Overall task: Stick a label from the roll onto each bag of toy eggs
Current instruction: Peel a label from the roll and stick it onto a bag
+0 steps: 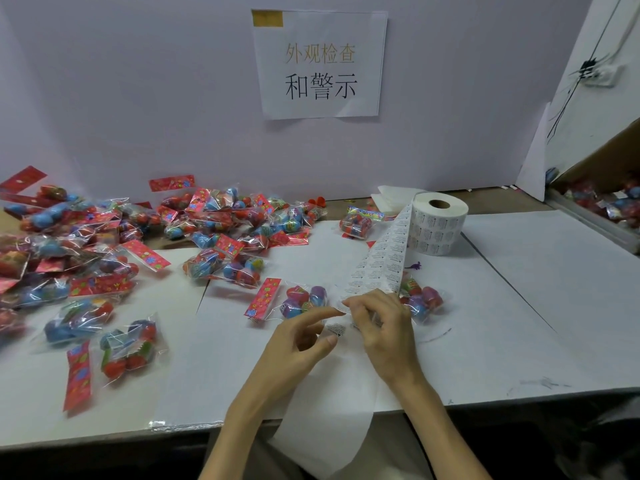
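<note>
While the right hand grasps the label strip, the left hand, grip released, touches its edge.

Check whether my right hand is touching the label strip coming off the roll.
Touching. The head view shows the right hand pinching the lower end of the label strip, with its fingers curled round the edge.

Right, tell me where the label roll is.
Head view: the label roll stands right of centre on the table, just right of a lone bag of toy eggs.
</note>
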{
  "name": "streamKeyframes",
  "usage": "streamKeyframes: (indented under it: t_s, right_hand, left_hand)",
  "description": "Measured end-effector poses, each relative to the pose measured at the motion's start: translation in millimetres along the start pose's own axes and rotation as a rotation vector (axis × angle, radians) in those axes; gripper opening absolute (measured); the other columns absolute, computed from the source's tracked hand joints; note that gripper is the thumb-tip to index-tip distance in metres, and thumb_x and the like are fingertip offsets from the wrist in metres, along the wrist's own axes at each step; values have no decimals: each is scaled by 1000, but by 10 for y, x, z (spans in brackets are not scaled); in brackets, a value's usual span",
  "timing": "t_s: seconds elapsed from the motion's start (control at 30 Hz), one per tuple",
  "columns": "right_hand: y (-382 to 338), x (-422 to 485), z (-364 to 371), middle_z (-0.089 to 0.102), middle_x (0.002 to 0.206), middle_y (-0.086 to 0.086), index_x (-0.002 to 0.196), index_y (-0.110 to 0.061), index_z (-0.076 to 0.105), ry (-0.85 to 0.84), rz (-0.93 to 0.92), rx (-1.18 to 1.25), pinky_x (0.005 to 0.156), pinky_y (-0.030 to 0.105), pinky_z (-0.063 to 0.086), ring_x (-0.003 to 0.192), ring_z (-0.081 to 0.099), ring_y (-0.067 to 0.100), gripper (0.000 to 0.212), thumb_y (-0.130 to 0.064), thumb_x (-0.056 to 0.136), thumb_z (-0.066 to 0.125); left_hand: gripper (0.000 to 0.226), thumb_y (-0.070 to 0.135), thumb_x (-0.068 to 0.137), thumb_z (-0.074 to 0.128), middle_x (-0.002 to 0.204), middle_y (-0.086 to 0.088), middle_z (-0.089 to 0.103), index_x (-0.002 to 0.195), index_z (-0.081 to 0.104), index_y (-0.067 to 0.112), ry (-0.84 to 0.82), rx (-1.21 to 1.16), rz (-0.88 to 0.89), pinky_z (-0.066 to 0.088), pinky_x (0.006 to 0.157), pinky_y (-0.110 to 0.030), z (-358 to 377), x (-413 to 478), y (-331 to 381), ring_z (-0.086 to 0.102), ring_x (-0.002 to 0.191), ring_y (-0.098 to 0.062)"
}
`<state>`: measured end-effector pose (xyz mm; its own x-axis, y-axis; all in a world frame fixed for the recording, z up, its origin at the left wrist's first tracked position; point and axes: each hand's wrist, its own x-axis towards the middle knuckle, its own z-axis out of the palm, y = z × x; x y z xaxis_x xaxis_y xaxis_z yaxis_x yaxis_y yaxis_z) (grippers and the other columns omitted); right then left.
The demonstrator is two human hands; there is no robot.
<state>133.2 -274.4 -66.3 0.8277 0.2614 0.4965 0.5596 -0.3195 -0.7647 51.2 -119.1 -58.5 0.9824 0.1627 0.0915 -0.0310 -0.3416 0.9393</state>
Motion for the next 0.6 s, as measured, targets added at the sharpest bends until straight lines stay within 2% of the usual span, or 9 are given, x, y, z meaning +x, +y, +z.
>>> streamKeyframes:
  t_s: [0.1,0.23,0.33,0.47,0.6]
  right_hand:
    - [31,0,13,68,91,-12,93,-21,75,10,-40,-12,78,42,54,91,60,11,15,-35,92,70]
    - [48,3,9,67,94,-12,96,-21,74,20,-63,-6,74,27,57,92,62,8,10,-28,89,76]
    - [51,12,3,65,93,-13,93,-21,73,24,-77,-2,74,24,56,91,62,7,9,-25,87,78]
    - [43,6,0,61,87,-15,85,-22,70,75,-119,-27,71,24,53,86,60,7,13,-22,83,83]
    - [28,-5,5,63,85,-10,84,-16,72,118,-155,-23,68,31,55,83,61,10,11,-22,84,81]
  left_hand:
    - [41,51,84,66,129,24,64,124,63,48,12,0,-9,49,99,-16,5,-6,9,62,117,-1]
    - [41,55,80,64,124,31,61,121,60,53,11,7,-25,47,90,-8,8,-7,22,61,111,6]
    - [39,54,81,65,122,33,61,119,60,54,14,10,-26,48,88,-6,9,-4,7,62,111,6]
    - [29,38,95,71,123,25,66,121,64,50,47,33,-11,49,84,-4,16,0,-36,64,109,4]
    - [26,24,100,65,111,29,72,115,73,44,173,58,84,52,83,-10,16,15,-66,65,106,1]
